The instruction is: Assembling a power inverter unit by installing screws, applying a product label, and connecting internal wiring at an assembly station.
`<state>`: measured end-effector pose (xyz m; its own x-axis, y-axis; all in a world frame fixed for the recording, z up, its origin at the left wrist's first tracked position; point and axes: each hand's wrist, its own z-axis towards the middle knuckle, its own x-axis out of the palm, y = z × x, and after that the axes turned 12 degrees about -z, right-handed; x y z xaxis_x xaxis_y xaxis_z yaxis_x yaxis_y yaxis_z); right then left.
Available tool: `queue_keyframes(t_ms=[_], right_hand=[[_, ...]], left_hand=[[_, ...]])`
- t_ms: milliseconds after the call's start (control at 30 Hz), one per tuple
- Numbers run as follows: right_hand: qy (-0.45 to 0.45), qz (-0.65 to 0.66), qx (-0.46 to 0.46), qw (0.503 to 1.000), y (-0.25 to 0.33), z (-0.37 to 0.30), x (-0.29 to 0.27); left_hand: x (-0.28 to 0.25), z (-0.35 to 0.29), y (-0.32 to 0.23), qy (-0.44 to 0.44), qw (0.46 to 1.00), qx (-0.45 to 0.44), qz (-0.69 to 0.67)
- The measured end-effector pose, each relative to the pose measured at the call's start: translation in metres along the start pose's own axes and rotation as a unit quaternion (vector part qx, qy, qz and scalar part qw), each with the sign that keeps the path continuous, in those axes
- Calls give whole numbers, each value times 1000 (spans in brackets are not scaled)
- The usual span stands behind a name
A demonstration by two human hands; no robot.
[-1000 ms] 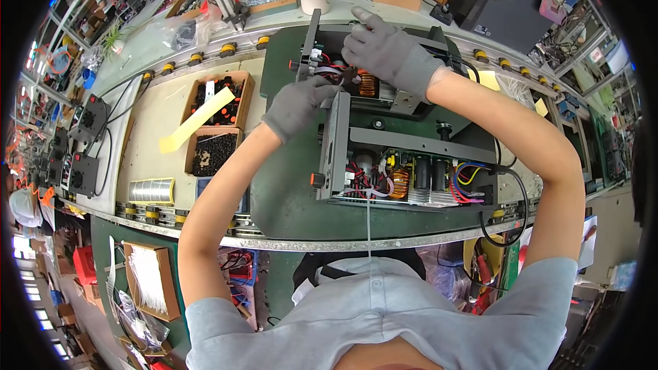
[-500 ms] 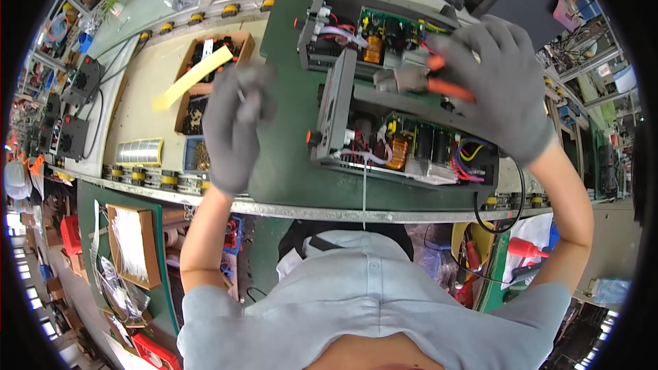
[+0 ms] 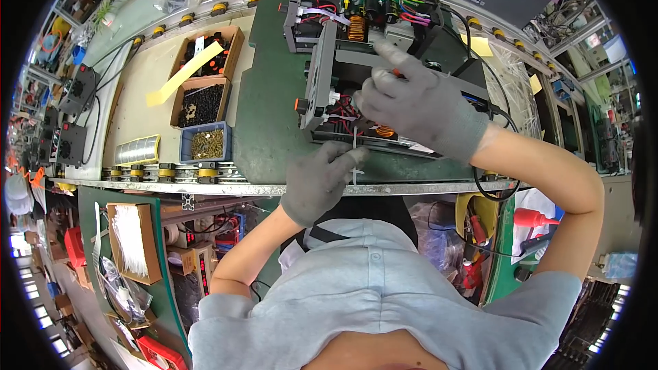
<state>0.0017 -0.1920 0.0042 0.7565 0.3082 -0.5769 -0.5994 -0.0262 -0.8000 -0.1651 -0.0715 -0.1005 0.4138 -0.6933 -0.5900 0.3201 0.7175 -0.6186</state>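
Both my hands wear grey gloves. My left hand [image 3: 319, 181], at the table's front edge, pinches a thin white cable tie [image 3: 355, 138] between thumb and fingers. The tie hangs from the wires at the front of the nearer open device chassis [image 3: 317, 89]. Over this chassis, my right hand [image 3: 425, 106] is curled, its fingertips close to the wires. Between its fingers shows a bit of orange handle from the pliers [image 3: 396, 72]; the rest is hidden. Behind stands a second open chassis [image 3: 293, 27] with a green circuit board and a copper coil [image 3: 357, 27].
Left of the green mat [image 3: 264, 116] are cardboard boxes of black parts [image 3: 200, 104], a blue bin of small brass-coloured screws [image 3: 208, 144] and a yellow strip [image 3: 185, 74]. A black cable [image 3: 495, 195] loops over the front edge at right. Rollers [image 3: 166, 173] line the bench.
My left hand has come right and nearer, onto the cable tie. My right hand has moved left and nearer, from the gap between the chassis to the near one's wires. The view has shifted slightly.
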Motion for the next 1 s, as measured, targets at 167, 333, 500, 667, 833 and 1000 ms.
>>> queue_keyframes(t_ms=[167,333,500,667,833,1000], right_hand=[[123,133,92,979,15,2,2],[261,153,84,950,-1,-28,-32],[132,113,326,929,-13,-105,-111],[139,-154,643,737,25,-340,-181],[-100,-71,903,411,144,-423,-268],[-27,-245,856,455,188,-510,-250]], left_hand=[[-4,2,-5,-27,997,-53,-56],[-27,12,-9,-83,974,50,-206],[-51,93,-72,-21,953,286,-99],[34,248,-104,-166,930,314,96],[39,256,-55,213,941,190,183],[19,228,-27,304,907,54,286]])
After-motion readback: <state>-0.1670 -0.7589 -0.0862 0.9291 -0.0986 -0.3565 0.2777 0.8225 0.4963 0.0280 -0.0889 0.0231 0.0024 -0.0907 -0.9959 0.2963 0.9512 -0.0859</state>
